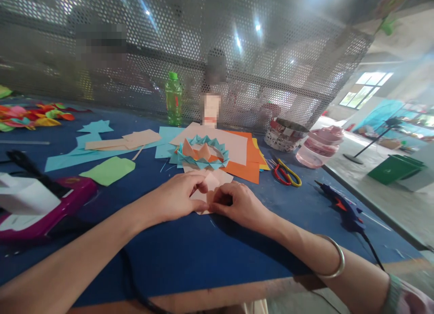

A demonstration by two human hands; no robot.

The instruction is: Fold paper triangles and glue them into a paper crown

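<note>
My left hand (176, 197) and my right hand (235, 205) meet at the middle of the blue table (190, 259), both pinching a folded peach paper piece (210, 187) between their fingers. Just beyond them lies a ring of folded paper points (203, 153) in light blue and peach. It rests on a pale peach sheet (217, 144), which overlaps orange paper sheets (242, 167). The fold held in my fingers is partly hidden by them.
Light blue and tan paper cutouts lie to the left. Red-and-yellow-handled scissors (287, 173) and a blue glue gun (342, 212) sit to the right. Beyond stand a green bottle (173, 99) and a woven basket (286, 135). A perforated metal screen (237, 47) rises behind the table.
</note>
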